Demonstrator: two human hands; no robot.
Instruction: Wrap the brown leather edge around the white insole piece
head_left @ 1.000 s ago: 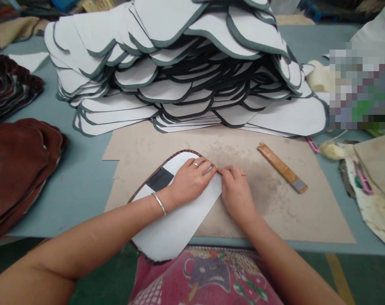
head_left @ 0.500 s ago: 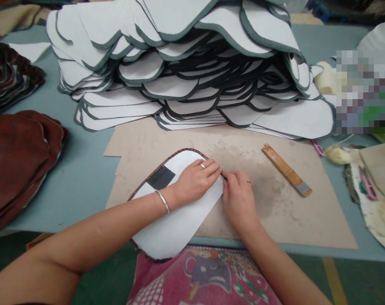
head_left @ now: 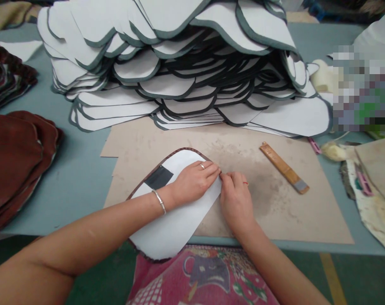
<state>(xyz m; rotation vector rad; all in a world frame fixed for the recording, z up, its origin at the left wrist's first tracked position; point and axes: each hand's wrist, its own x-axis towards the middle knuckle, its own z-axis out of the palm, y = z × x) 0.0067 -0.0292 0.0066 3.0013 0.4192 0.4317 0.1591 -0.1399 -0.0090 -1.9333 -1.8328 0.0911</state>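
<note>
A white, rounded piece with a brown folded rim and a black patch [head_left: 176, 216] lies on a brown cardboard sheet [head_left: 275, 212], its near end hanging over the table edge. My left hand [head_left: 194, 182] presses flat on the piece, fingers together near its right edge. My right hand [head_left: 237, 197] pinches the brown rim at that edge, fingertips touching those of the left hand.
A tall heap of white pieces with dark rims [head_left: 180, 63] fills the back of the grey table [head_left: 78, 178]. Brown leather pieces [head_left: 15, 156] are stacked at left. A wooden-handled tool [head_left: 284, 167] lies right of my hands. Rags and pink clips [head_left: 364, 182] sit at far right.
The hands have stayed at the same spot on the right edge of the piece; only the fingertips shifted slightly. The view moved a little.
</note>
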